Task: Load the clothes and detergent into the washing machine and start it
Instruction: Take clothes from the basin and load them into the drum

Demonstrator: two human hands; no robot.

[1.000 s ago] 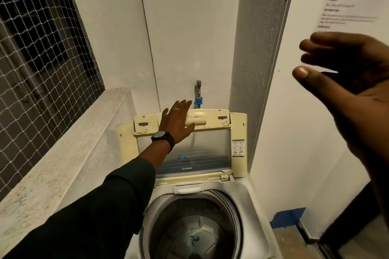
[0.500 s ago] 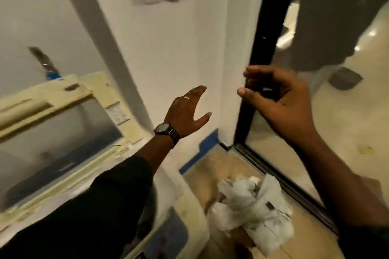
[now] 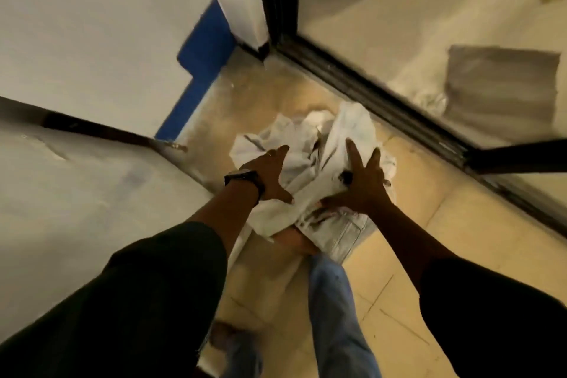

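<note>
A pile of white clothes [image 3: 310, 144] lies crumpled on the tiled floor in front of my feet. My left hand [image 3: 270, 176], with a black watch on the wrist, is spread open and rests against the pile's left side. Over the right side lies my right hand [image 3: 362, 184], fingers apart and pressing on the cloth. Neither hand has closed around the fabric. The washing machine [image 3: 76, 209] shows only as a white side panel at the left; its drum and lid are out of view. No detergent is visible.
A white wall with a blue patch [image 3: 202, 61] stands behind the pile. A dark sliding-door track [image 3: 383, 95] runs diagonally at the right, with glass beyond it. My jeans leg and bare foot [image 3: 294, 242] are just below the clothes.
My view swung from the open washer lid down to the floor. Both hands dropped from chest height onto the white clothes pile.
</note>
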